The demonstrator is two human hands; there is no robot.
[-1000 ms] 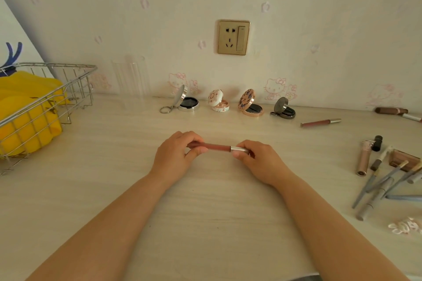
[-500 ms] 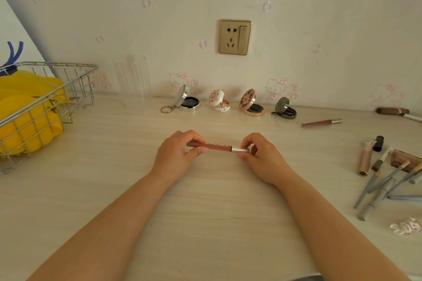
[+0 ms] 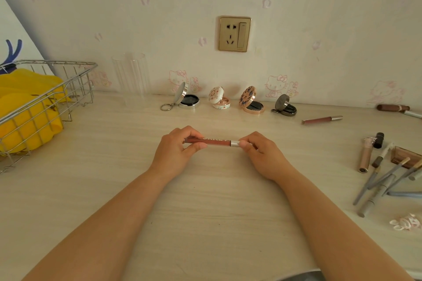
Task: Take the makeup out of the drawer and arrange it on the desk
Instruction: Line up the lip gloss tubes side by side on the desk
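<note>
Both hands hold one lip gloss tube (image 3: 211,142) level above the middle of the tabletop (image 3: 205,212): the left hand (image 3: 174,153) grips its reddish-brown body, the right hand (image 3: 262,155) pinches the silver cap end. Behind them four open compacts (image 3: 251,102) line the wall, with a second lip gloss (image 3: 322,119) to their right. Pencils and tubes (image 3: 383,180) lie scattered at the right edge; a wire basket (image 3: 68,84) with yellow cloth (image 3: 22,109) sits far left
</note>
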